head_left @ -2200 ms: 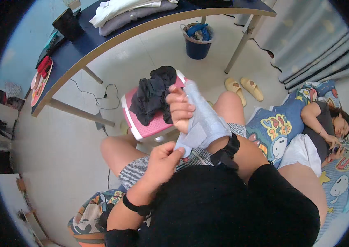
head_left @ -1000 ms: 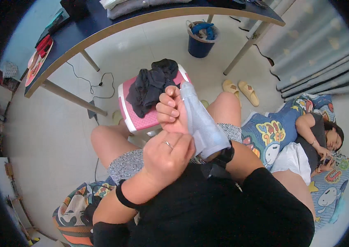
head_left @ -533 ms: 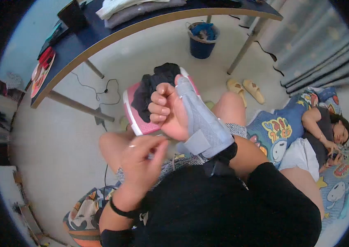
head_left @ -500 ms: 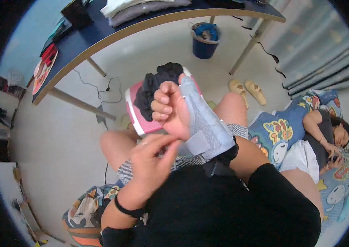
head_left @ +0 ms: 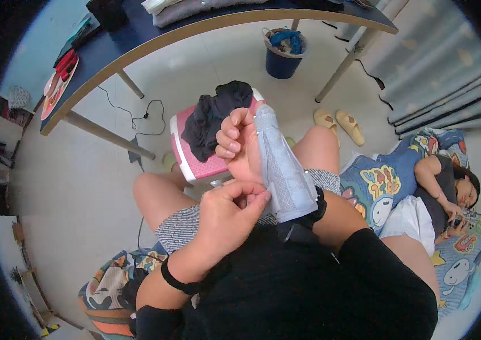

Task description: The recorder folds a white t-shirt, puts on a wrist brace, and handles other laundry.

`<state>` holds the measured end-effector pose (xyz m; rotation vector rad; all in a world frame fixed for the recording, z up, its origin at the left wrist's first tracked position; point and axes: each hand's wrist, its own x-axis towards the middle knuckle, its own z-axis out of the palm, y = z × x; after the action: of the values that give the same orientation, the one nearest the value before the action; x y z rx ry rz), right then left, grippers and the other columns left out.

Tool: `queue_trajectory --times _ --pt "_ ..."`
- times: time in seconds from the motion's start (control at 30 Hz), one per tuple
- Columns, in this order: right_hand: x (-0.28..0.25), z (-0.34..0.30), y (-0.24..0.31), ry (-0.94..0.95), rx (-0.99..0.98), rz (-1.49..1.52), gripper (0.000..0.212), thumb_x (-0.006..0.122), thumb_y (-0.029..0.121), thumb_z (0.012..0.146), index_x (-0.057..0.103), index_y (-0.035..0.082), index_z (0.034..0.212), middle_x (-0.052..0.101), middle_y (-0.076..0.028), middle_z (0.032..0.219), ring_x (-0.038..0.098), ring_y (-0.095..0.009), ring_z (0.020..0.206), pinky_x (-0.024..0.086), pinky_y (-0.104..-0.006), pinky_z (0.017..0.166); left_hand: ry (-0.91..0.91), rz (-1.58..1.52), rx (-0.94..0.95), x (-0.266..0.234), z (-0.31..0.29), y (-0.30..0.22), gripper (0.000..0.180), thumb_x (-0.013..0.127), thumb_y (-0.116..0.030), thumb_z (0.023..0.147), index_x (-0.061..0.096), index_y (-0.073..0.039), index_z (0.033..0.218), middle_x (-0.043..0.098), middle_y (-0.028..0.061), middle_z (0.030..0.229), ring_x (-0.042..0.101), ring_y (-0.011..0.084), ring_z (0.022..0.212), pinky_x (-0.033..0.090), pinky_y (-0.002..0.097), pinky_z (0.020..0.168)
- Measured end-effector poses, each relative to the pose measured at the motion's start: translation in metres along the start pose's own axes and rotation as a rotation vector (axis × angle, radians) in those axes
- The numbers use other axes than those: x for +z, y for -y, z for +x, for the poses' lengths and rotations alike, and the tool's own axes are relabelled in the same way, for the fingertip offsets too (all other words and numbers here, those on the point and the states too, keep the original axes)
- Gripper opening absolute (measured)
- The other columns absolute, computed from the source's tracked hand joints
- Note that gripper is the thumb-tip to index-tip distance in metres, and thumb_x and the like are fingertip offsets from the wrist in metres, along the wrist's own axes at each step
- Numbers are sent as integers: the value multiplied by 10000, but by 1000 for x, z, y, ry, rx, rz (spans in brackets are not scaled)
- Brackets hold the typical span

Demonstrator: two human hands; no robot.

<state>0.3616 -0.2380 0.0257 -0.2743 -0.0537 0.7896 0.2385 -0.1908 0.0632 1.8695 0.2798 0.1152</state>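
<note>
Pale floor [head_left: 90,187] runs under a blue table [head_left: 124,46] beyond the pink stool [head_left: 213,169], which bears a crumpled dark cloth [head_left: 212,120]. On the near right side of the stool, a grey-blue wrist brace [head_left: 287,167] wraps the right forearm and thumb. The right hand [head_left: 242,150] is empty, its fingers loosely curled. Nearer than the stool, the left hand [head_left: 226,212] pinches the brace's edge. Yellow slippers [head_left: 350,128] lie right of the stool.
</note>
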Motion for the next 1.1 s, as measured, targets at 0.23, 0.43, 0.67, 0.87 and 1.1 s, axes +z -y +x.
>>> queue_trajectory --times 0.23,0.43,0.67,0.87,1.1 --pt "3 0 0 47 -45 -107 492 367 562 958 496 117 795 403 1 672 352 -100 536 323 -242 500 -103 -2 -7 7 -2 -3 122 717 -112 758 703 -19 836 638 83 689 544 131 540 445 268 531" --pt "2 -4 2 35 -31 -101 491 373 554 958 495 111 786 402 -2 667 358 -106 537 330 -254 507 -173 115 42 6 0 0 92 705 -103 745 683 -16 766 644 86 669 572 142 540 461 279 536" --pt "-1 -9 13 132 104 171 461 356 519 976 512 104 850 398 4 688 369 -103 573 337 -253 537 -553 270 -11 -57 11 39 128 675 -73 763 651 26 840 648 86 775 613 151 650 479 267 610" --pt "9 -8 4 228 229 142 504 331 555 966 539 102 894 446 -4 736 400 -128 643 361 -303 636 -784 585 50 -117 20 112 122 622 -68 810 653 10 899 657 106 1001 624 185 762 494 301 677" --pt "27 -2 -1 126 134 117 548 377 584 944 532 71 829 463 -51 722 424 -178 671 383 -331 668 -331 373 495 -16 -10 6 192 733 2 698 676 -45 875 632 73 768 613 206 659 488 296 590"
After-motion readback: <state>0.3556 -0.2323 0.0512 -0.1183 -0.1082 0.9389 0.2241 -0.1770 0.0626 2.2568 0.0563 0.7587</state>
